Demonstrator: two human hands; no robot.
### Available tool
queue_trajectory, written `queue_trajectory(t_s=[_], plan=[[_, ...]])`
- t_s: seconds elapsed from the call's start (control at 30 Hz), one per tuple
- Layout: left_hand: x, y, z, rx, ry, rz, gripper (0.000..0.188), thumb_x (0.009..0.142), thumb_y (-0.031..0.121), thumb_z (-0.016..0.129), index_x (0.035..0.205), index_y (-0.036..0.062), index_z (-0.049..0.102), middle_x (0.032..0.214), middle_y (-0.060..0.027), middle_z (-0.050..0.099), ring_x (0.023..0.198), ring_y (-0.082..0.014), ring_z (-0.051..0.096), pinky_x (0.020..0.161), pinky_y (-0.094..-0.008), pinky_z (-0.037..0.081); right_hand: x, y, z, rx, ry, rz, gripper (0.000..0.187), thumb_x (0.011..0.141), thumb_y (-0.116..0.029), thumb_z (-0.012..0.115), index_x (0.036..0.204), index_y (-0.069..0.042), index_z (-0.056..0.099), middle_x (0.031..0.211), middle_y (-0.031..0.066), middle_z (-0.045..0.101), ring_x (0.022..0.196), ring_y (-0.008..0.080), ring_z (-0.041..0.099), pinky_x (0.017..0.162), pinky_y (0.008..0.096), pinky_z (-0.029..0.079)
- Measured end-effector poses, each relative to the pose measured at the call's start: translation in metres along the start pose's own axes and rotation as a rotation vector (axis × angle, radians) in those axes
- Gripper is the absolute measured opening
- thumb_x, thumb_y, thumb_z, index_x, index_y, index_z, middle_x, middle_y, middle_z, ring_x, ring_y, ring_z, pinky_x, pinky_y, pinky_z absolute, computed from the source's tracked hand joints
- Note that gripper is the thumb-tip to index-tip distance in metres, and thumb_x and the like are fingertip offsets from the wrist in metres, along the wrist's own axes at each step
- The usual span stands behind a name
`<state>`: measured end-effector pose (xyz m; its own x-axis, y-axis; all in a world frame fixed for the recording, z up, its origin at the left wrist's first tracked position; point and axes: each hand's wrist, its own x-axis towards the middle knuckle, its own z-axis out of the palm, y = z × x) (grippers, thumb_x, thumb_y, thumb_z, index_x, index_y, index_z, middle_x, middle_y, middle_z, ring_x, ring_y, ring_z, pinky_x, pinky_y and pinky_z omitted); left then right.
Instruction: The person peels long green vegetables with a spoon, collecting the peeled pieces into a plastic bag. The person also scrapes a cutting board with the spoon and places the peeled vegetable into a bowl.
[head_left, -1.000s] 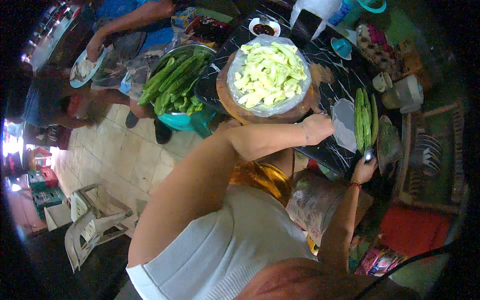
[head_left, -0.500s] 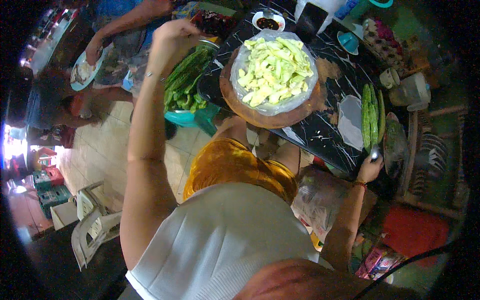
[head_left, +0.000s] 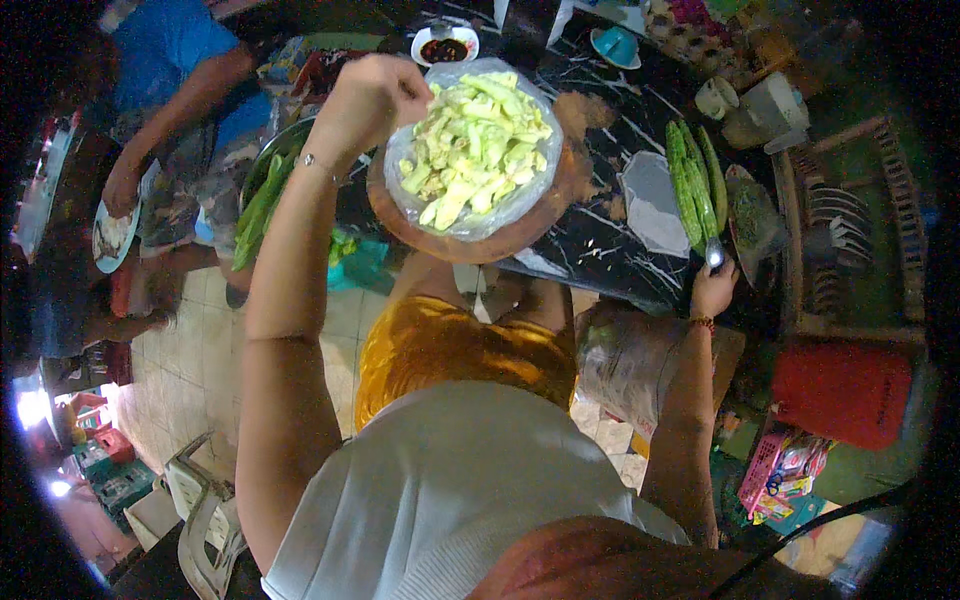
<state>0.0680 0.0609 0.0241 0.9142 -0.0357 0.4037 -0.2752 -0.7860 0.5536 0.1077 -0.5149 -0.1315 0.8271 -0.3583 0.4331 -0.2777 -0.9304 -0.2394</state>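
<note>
- Far left: another person in blue top (head_left: pixel 165 70), hand near a plate (head_left: pixel 112 238).
- Bowl of whole green gourds (head_left: pixel 262 195) at bench edge, just left of the raised arm.
- Left hand (head_left: pixel 372 100) raised, grip closed on edge of clear plastic bag (head_left: pixel 478 140) holding cut pale-green veg pieces (bag sits on round wooden board (head_left: pixel 480 240)).
- Black marbled bench (head_left: pixel 600 235) carries the board; small bowl w/ dark sauce (head_left: pixel 445 45) behind the bag.
- Three long green gourds (head_left: pixel 695 185) lie on bench, right of board.
- Right hand (head_left: pixel 712 292) at bench's near edge, grip shut on a knife (head_left: pixel 714 255); blade tip just beside gourds.
- Far right: dish rack (head_left: pixel 850 230), red box (head_left: pixel 840 392).
</note>
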Motion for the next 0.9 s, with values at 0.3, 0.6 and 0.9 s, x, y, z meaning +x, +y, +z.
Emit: queue_trajectory(t_s=[0.3, 0.6, 0.9], plan=[[-0.018, -0.048, 0.023, -0.643, -0.141, -0.365, 0.011, 0.077, -0.001, 0.064, 0.086, -0.0025, 0.069, 0.081, -0.0075, 0.069, 0.074, -0.0152, 0.064, 0.068, -0.0262, 0.051, -0.003, -0.003, 0.001, 0.043, -0.054, 0.037, 0.049, 0.082, -0.025, 0.064, 0.126, -0.008, 0.051, 0.130, 0.0238, 0.051, 0.109, 0.0429, 0.057, 0.085, 0.0512, 0.049], [-0.018, -0.045, 0.030, -0.202, -0.029, -0.275, 0.012, 0.078, -0.001, 0.070, 0.090, -0.0003, 0.069, 0.081, -0.0062, 0.070, 0.074, -0.0123, 0.064, 0.068, -0.0256, 0.052, -0.001, -0.011, -0.005, 0.050, -0.053, 0.033, 0.048, 0.083, -0.027, 0.064, 0.125, -0.007, 0.052, 0.125, 0.0224, 0.054, 0.106, 0.0431, 0.058, 0.082, 0.0512, 0.050], [-0.015, -0.014, 0.016, -0.293, 0.000, -0.395, 0.018, 0.087, 0.008, 0.065, 0.101, -0.0013, 0.069, 0.083, -0.0082, 0.071, 0.072, -0.0107, 0.063, 0.068, -0.0243, 0.050, -0.002, 0.003, 0.001, 0.030, -0.029, 0.022, 0.048, 0.084, -0.027, 0.064, 0.125, -0.007, 0.052, 0.123, 0.0214, 0.055, 0.107, 0.0429, 0.057, 0.083, 0.0499, 0.050]])
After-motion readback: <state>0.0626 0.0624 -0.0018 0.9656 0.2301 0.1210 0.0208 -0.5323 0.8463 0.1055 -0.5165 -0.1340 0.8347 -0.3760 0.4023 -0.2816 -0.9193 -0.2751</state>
